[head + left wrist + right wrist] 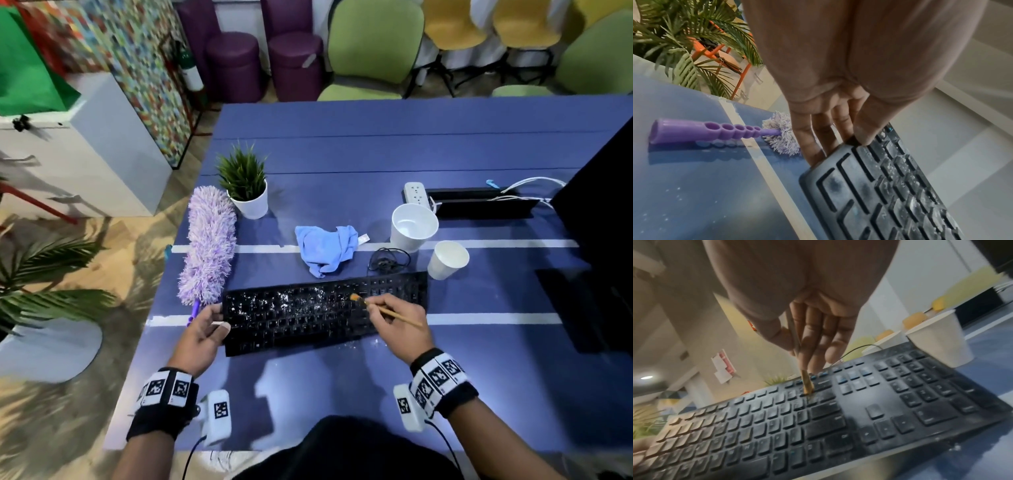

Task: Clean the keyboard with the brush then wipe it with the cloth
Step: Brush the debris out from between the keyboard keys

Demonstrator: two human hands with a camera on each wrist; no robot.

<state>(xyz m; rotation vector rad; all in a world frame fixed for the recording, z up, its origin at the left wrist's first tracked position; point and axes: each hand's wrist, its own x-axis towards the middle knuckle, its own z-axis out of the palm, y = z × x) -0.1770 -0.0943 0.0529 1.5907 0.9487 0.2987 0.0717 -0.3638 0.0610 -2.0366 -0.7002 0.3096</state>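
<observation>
While white crumbs are littering the flat black plastic keyboard (325, 310) lying on the blue table (376, 150) | your right hand (399, 325) is pinching the thin wooden orange-bristled brush (388, 310), tip on upper keys: be flicking lightly | your left hand (202, 330) is clamping its left edge: be bracing firmly.

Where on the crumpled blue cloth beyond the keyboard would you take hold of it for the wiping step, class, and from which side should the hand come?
Pinch the raised bunched fold near the middle of the blue cloth, coming down from above. It lies crumpled in a loose heap on the table, so its ridges stand up for fingers to close on. The keyboard sits in front and the white cup to its right, so the top is probably the freest way in.
</observation>
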